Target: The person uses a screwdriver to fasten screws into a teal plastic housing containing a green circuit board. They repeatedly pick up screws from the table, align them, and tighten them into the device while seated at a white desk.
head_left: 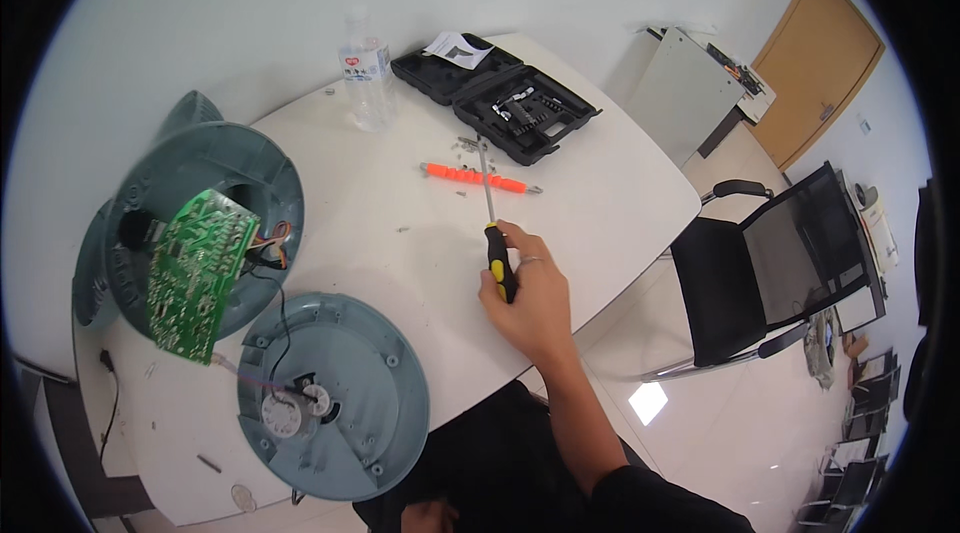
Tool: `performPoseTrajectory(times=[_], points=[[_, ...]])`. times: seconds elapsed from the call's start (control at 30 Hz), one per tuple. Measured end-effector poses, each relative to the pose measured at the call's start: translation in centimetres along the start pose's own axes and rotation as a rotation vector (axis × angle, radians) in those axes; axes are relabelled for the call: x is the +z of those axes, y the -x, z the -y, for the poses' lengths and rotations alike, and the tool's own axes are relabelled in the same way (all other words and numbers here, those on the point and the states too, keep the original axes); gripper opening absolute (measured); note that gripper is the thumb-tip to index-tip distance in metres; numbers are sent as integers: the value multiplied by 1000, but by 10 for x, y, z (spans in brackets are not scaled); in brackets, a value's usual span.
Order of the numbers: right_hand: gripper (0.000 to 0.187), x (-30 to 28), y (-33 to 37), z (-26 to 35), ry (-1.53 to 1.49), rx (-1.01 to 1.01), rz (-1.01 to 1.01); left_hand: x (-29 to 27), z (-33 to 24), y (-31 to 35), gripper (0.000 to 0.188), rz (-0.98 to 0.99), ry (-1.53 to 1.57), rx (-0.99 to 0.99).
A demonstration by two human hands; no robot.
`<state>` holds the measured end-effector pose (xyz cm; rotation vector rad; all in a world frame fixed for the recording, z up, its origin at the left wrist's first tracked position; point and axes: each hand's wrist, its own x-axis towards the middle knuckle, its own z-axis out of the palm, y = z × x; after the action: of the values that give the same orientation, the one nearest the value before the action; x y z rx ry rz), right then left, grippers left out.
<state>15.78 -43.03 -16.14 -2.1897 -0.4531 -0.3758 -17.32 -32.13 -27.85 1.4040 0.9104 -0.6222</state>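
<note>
My right hand [533, 293] is closed round the black and yellow handle of a screwdriver [488, 188]. Its long shaft points away from me and crosses over an orange flexible extension shaft [480, 178]. The tip is by a small pile of screws [469, 145]; whether it touches them I cannot tell. Low in the picture, near my lap, my left hand [430, 516] shows only in part, its fingers too dark to read. To the left, a green circuit board [203, 273] leans on a round grey-blue housing [285, 223]. Wires run to a motor [285, 415] in a second round cover [385, 403].
Behind the screws lies an open black tool case [535, 138] with bits and a folded paper [458, 50]. A clear water bottle [370, 88] stands beside it. A black chair [715, 278] is right of the white table [620, 223]. A loose metal piece [209, 463] lies front left.
</note>
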Motion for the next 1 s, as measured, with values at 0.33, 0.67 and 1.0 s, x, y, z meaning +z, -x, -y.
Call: performPoseTrajectory(times=[0.33, 0.67, 1.0], points=[[41, -7, 13, -16, -250, 91, -310, 4, -1, -15, 37, -174, 61, 122], [23, 1, 9, -11, 32, -3, -482, -7, 156, -110, 42, -248, -286, 64], [20, -2, 19, -17, -22, -152, -498, -1, 187, -121, 61, -276, -452, -35]])
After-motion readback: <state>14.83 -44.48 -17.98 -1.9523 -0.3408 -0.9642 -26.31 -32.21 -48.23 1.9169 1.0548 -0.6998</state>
